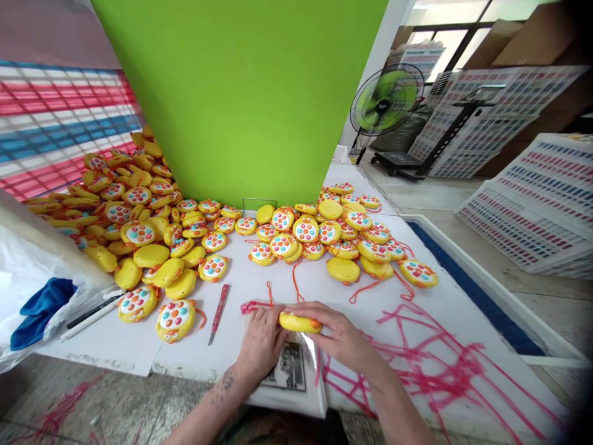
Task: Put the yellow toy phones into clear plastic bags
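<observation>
A yellow animal-shaped toy (300, 323), turned edge-on, is between my hands above the front of the white table. My right hand (340, 334) closes around its right end. My left hand (264, 340) has its fingers bent against the left end, partly hiding it. Below them lies a clear plastic bag (315, 395) with a black printed panel (293, 366), half covered by my left hand. Pink tape strands (252, 306) lie just beyond my left fingers. An orange cord loop (296, 284) stretches over the table past the toy.
More yellow toys (139, 233) are heaped at the left and along a green board (250, 99). A red cutter knife (218, 314) lies left of my hands. Tangled pink tape (454, 371) covers the right front. A fan (384, 102) and white crates (532, 204) stand beyond.
</observation>
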A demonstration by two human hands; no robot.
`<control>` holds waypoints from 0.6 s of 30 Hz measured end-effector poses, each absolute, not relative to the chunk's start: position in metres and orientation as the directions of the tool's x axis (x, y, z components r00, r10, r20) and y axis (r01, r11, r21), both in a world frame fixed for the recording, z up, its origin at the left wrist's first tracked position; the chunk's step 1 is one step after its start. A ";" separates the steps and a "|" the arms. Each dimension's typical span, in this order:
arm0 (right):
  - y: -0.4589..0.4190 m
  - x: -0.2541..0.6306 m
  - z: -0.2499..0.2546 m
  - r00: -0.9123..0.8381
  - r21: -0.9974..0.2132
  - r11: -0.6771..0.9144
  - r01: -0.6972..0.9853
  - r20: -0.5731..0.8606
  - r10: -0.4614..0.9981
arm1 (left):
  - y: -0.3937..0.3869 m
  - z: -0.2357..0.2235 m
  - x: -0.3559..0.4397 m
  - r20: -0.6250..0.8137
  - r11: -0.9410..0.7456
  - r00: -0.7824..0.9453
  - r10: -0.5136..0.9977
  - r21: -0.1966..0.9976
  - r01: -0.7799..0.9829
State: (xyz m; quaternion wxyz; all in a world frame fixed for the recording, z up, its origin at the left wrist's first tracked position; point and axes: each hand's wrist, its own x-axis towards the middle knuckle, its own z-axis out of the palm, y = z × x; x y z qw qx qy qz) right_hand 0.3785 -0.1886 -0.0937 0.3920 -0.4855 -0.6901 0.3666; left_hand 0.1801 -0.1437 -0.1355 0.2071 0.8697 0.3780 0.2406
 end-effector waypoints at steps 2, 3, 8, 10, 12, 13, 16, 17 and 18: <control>-0.184 0.376 -0.096 -0.127 -0.932 0.200 0.302 0.169 0.977 | -0.143 -0.133 0.181 0.229 -0.609 0.598 0.769 0.547 0.574; -0.182 0.376 -0.099 -0.064 -0.953 0.166 0.254 0.155 0.986 | -0.143 -0.132 0.181 0.214 -0.593 0.586 0.782 0.547 0.591; -0.172 0.376 -0.112 0.060 -0.992 0.095 0.085 0.100 0.993 | -0.142 -0.133 0.184 0.218 -0.580 0.556 0.802 0.506 0.638; -0.169 0.375 -0.115 0.110 -0.995 0.090 0.038 0.094 0.990 | -0.141 -0.133 0.184 0.238 -0.603 0.567 0.789 0.478 0.638; -0.166 0.372 -0.118 0.176 -0.995 0.099 0.020 0.100 0.979 | -0.141 -0.134 0.185 0.255 -0.628 0.583 0.771 0.451 0.634; -0.164 0.371 -0.119 0.201 -0.993 0.107 0.046 0.114 0.973 | -0.140 -0.135 0.184 0.264 -0.639 0.589 0.764 0.442 0.630; -0.157 0.369 -0.124 0.177 -0.957 0.130 0.261 0.179 0.968 | -0.140 -0.137 0.184 0.301 -0.655 0.587 0.752 0.446 0.610; -0.154 0.368 -0.125 0.141 -0.933 0.132 0.335 0.188 0.972 | -0.140 -0.138 0.183 0.318 -0.657 0.580 0.750 0.454 0.602; -0.151 0.367 -0.126 0.102 -0.912 0.133 0.388 0.186 0.977 | -0.140 -0.138 0.183 0.334 -0.660 0.573 0.748 0.462 0.593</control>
